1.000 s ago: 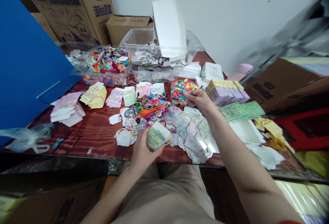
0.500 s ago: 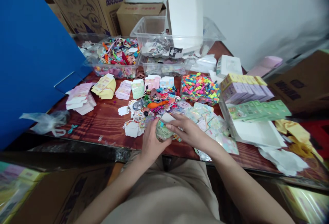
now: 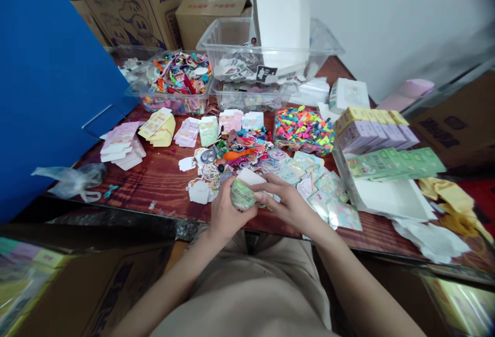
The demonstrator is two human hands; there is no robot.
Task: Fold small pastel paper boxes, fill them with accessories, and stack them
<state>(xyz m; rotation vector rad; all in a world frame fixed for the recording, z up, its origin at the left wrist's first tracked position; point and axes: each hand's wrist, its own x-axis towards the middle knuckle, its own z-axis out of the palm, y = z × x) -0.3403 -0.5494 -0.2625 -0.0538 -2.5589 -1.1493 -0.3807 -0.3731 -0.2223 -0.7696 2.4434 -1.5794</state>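
Note:
In the head view a small green cardboard box [image 3: 243, 196] with a raised white flap is held over the table's front edge. My left hand [image 3: 225, 208] wraps round its left side and bottom, fingers closed on it. My right hand [image 3: 284, 200] pinches at the box's right side, just below the flap; what its fingertips cover is hidden. Just beyond the hands lies a mixed pile of small trinkets [image 3: 242, 154] and stickers. White die-cut cards [image 3: 199, 191] lie to the left of the hands, and shiny clear packets [image 3: 323, 192] to the right.
Flat pink cartons [image 3: 121, 144] and yellow cartons [image 3: 158, 127] lie left. A tub of bright small pieces [image 3: 303, 130] stands behind the packets. At right, a white tray [image 3: 394, 200] bears purple boxes [image 3: 361, 136] and green boxes [image 3: 394, 163]. Clear bins [image 3: 228, 61] line the back.
My right fingers have moved from the top of the green box down to its right side. The box's white flap and printed front now show more fully.

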